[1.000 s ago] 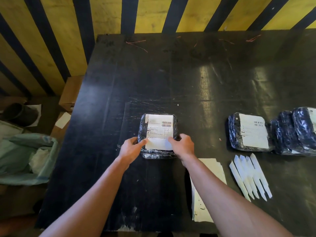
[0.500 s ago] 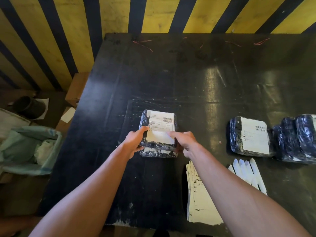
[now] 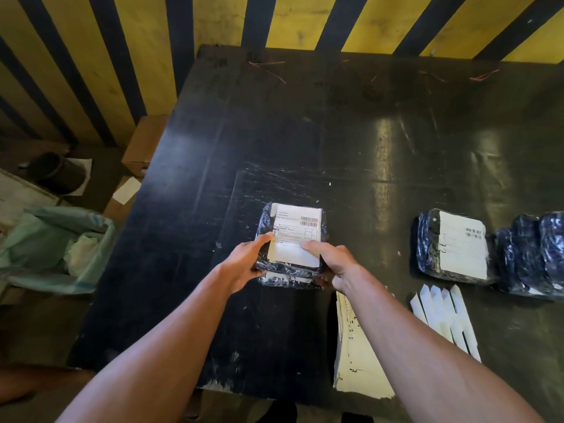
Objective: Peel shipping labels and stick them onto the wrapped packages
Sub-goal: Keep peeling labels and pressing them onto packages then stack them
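A black wrapped package [image 3: 291,271] with a white shipping label [image 3: 296,235] on top lies at the middle of the black table [image 3: 335,132]. My left hand [image 3: 247,264] grips its left near side, thumb on the label's edge. My right hand [image 3: 331,264] holds its right near side, fingers on the label's lower part. The package's near edge looks raised off the table. A stack of label sheets [image 3: 357,361] lies under my right forearm, partly hidden.
A labelled package [image 3: 451,245] and more dark wrapped packages [image 3: 531,254] lie at the right. Several white backing strips [image 3: 445,315] lie near them. Left of the table stand a green-lined bin [image 3: 58,248], a cardboard box [image 3: 143,145] and a black pot [image 3: 56,172].
Both hands slid from pressing the label's lower corners to gripping the package's sides; its near edge has lifted slightly. The camera moved closer and shifted.
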The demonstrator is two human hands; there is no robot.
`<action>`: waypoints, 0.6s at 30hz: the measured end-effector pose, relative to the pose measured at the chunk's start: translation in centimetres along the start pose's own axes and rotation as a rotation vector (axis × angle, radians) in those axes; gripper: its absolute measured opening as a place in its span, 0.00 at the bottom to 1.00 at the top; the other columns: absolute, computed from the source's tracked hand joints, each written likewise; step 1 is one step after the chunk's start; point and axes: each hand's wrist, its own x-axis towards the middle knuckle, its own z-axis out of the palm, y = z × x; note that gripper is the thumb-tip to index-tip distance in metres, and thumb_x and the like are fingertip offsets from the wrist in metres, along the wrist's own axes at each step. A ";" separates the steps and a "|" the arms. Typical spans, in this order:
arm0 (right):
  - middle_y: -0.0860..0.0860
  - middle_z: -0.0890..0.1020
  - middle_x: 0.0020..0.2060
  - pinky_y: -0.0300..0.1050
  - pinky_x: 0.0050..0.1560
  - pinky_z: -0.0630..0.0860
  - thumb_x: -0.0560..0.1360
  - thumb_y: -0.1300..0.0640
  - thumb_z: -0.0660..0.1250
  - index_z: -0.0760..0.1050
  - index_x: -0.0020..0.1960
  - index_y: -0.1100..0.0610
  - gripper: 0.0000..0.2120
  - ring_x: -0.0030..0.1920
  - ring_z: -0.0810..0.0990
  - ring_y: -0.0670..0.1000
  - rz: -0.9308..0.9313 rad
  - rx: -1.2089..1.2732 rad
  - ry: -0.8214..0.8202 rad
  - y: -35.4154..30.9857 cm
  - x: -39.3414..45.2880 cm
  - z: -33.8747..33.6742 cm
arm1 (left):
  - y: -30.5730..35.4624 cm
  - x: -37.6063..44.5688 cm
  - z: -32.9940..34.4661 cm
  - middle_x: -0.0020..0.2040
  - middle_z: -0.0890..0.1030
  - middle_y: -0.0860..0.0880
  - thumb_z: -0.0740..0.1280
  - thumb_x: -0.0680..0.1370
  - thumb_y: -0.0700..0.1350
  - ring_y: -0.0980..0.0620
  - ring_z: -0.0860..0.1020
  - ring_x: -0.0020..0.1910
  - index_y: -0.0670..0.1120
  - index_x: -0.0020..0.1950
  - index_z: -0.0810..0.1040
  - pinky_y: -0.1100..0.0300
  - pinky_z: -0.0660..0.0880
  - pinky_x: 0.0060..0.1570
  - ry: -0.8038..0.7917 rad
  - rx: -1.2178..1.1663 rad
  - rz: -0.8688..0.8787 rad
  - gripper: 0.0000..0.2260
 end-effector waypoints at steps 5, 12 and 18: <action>0.59 0.89 0.48 0.57 0.50 0.86 0.70 0.56 0.82 0.81 0.62 0.63 0.23 0.47 0.89 0.59 0.006 0.034 -0.028 -0.1 -0.1 0.0 | -0.1 0.1 -0.1 0.53 0.89 0.46 0.67 0.82 0.61 0.44 0.85 0.59 0.45 0.61 0.83 0.45 0.78 0.66 -0.051 0.012 -0.005 0.21; 0.57 0.89 0.51 0.59 0.55 0.85 0.69 0.47 0.82 0.84 0.61 0.57 0.24 0.51 0.89 0.60 0.028 0.123 -0.073 -0.8 0.3 0.3 | 0.5 0.1 -0.1 0.47 0.88 0.48 0.70 0.78 0.66 0.47 0.84 0.50 0.48 0.61 0.83 0.53 0.76 0.50 -0.009 -0.039 -0.099 0.23; 0.57 0.89 0.52 0.61 0.66 0.80 0.69 0.42 0.81 0.84 0.61 0.56 0.27 0.56 0.88 0.60 0.029 0.066 -0.079 -1.8 0.6 0.8 | 2.0 0.2 -0.2 0.44 0.87 0.48 0.70 0.78 0.64 0.48 0.83 0.46 0.48 0.59 0.81 0.54 0.75 0.45 -0.023 -0.048 -0.144 0.21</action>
